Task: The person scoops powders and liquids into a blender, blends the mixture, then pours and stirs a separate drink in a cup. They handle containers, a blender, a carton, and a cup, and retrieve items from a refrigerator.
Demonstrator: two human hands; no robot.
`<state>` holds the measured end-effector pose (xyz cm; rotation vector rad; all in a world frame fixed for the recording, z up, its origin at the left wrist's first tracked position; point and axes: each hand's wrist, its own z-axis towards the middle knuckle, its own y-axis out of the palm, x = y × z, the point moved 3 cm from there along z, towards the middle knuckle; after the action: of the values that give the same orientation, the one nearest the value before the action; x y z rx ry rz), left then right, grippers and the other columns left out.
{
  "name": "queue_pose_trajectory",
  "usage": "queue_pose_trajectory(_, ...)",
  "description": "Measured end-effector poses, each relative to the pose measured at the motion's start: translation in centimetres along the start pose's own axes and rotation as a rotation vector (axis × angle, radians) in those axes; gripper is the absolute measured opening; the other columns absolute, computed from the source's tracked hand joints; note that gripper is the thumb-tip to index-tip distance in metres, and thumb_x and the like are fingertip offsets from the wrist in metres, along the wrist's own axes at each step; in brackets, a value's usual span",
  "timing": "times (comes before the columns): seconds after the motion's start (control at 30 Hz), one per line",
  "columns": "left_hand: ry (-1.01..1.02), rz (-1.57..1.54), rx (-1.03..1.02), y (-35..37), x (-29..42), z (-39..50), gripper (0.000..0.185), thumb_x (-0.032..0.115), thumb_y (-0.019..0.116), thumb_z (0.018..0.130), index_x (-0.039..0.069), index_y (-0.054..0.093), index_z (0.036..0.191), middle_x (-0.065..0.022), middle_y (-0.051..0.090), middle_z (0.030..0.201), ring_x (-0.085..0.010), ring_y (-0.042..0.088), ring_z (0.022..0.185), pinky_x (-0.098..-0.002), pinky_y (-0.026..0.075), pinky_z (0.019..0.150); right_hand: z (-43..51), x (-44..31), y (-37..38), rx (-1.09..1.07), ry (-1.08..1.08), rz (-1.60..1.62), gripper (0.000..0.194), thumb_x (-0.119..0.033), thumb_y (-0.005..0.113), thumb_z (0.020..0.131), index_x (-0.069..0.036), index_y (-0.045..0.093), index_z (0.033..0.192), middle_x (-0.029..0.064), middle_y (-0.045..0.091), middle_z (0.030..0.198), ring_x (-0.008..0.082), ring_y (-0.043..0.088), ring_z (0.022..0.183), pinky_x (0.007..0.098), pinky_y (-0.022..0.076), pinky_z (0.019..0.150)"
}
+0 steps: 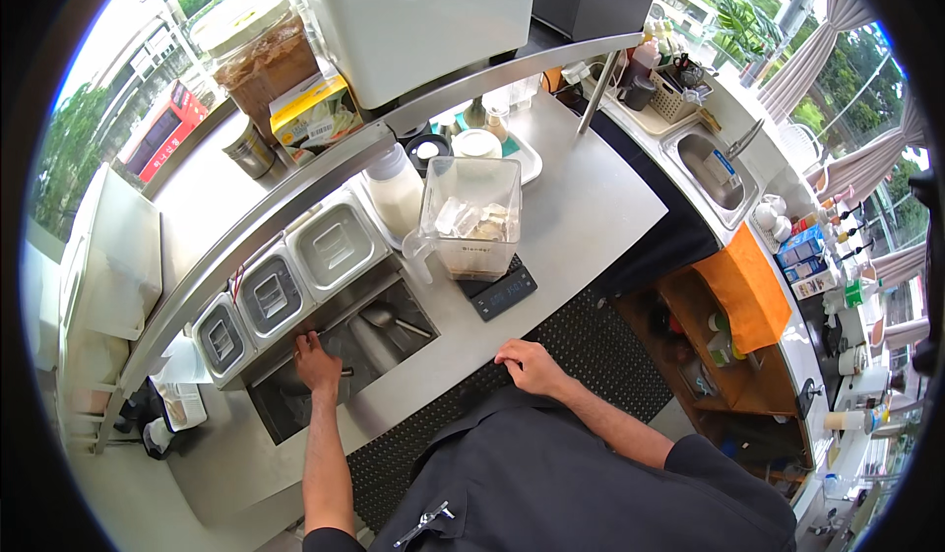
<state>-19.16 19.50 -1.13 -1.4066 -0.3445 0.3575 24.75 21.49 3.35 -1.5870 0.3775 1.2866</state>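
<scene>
My left hand (317, 362) reaches over the sunken steel ice well (435, 328), its fingertips at the well's back edge below the lidded pans; whether it grips something there I cannot tell. Metal scoops (384, 317) lie inside the well. Loosely curled, my right hand (530, 366) is held near the front edge of the steel counter, with nothing visible in it. Beyond it, a clear blender jar (472, 253) containing ice pieces (458, 216) stands on a black digital scale (502, 297) with a lit display.
Lidded steel pans (331, 245) line the well's back side. A jar of white powder (396, 190) stands left of the blender jar. A raised metal shelf (339, 157) crosses behind. To the right are a sink (712, 171) and an orange cloth (746, 290) over a wooden cabinet.
</scene>
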Motion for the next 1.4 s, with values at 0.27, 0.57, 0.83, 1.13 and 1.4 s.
queue_pose_trajectory(0.27, 0.280, -0.059, -0.073, -2.1, -0.2, -6.4, 0.027, 0.004, 0.060, 0.068, 0.003, 0.073, 0.091, -0.0158, 0.066, 0.096, -0.0361, 0.064, 0.089, -0.0457, 0.054, 0.080, -1.2, 0.8, -4.4, 0.159, -0.076, -0.065, 0.014, 0.002, 0.056, 0.083, 0.001, 0.066, 0.092, 0.0126, 0.066, 0.097, 0.0311, 0.065, 0.093, 0.0378, 0.0528, 0.084)
queue_pose_trajectory(0.57, 0.209, -0.280, -0.224, -6.6, 5.5, -8.5, 0.039, 0.000, 0.058, 0.070, 0.003, 0.069, 0.107, -0.0178, 0.064, 0.105, -0.0357, 0.064, 0.095, -0.0435, 0.052, 0.086, -1.2, 8.7, -18.8, 0.516, 0.008, -0.103, 0.012, 0.005, 0.057, 0.084, 0.000, 0.068, 0.089, 0.0115, 0.068, 0.090, 0.0251, 0.066, 0.075, 0.0320, 0.0518, 0.065)
queue_pose_trajectory(0.83, -0.023, -1.546, 0.136, -8.3, 25.2, 3.1, 0.058, -0.003, 0.050, 0.067, -0.001, 0.055, 0.124, -0.0081, 0.059, 0.116, -0.0223, 0.052, 0.118, -0.0352, 0.036, 0.107, 9.6, 19.5, -49.5, 0.912, -0.053, -0.210, 0.013, 0.005, 0.058, 0.087, 0.001, 0.069, 0.091, 0.0101, 0.068, 0.095, 0.0158, 0.066, 0.079, 0.0268, 0.0511, 0.065)
queue_pose_trajectory(1.13, -0.257, -1.793, 0.274, -6.2, 40.1, 5.9, 0.058, -0.002, 0.049, 0.065, -0.001, 0.054, 0.123, -0.0082, 0.058, 0.116, -0.0222, 0.052, 0.118, -0.0346, 0.036, 0.106, 26.5, 35.9, -80.7, 0.761, 0.393, -0.426, 0.030, -0.023, 0.071, 0.080, -0.002, 0.073, 0.102, 0.0162, 0.074, 0.101, 0.0303, 0.072, 0.088, 0.0405, 0.0562, 0.080)
queue_pose_trajectory(1.4, -0.392, -1.827, 0.343, -6.0, 43.8, 2.5, 0.058, -0.001, 0.048, 0.064, -0.001, 0.054, 0.121, -0.0084, 0.058, 0.116, -0.0222, 0.051, 0.118, -0.0340, 0.036, 0.106, 34.4, 39.2, -80.0, 0.206, 0.771, -0.801, 0.067, -0.044, 0.084, 0.060, 0.005, 0.069, 0.104, 0.0232, 0.070, 0.107, 0.0336, 0.072, 0.090, 0.0409, 0.0584, 0.078)
